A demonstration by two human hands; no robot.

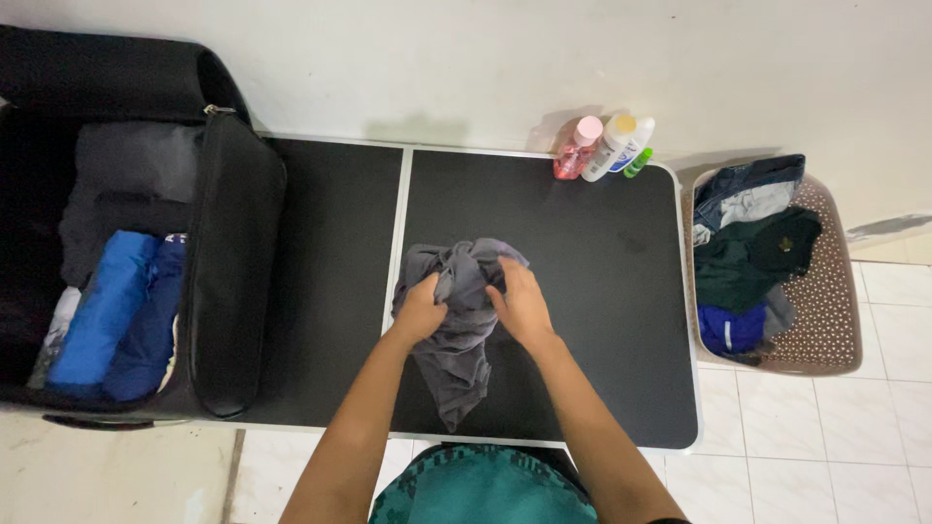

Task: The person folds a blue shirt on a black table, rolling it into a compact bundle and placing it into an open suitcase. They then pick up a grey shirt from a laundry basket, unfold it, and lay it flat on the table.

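A crumpled grey garment (454, 359) lies bunched in the middle of a black folding table (602, 320). My left hand (420, 309) grips its left side, fingers closed into the cloth. My right hand (521, 303) presses on the right side of the bundle, fingers curled into the fabric. A loose tail of the garment hangs toward the table's near edge.
An open black suitcase (233, 272) on the left holds rolled blue clothes (121, 315) and dark folded items. Three bottles (604, 147) stand at the table's far edge. A beige laundry basket (825, 311) with dark clothes sits on the tiled floor at right.
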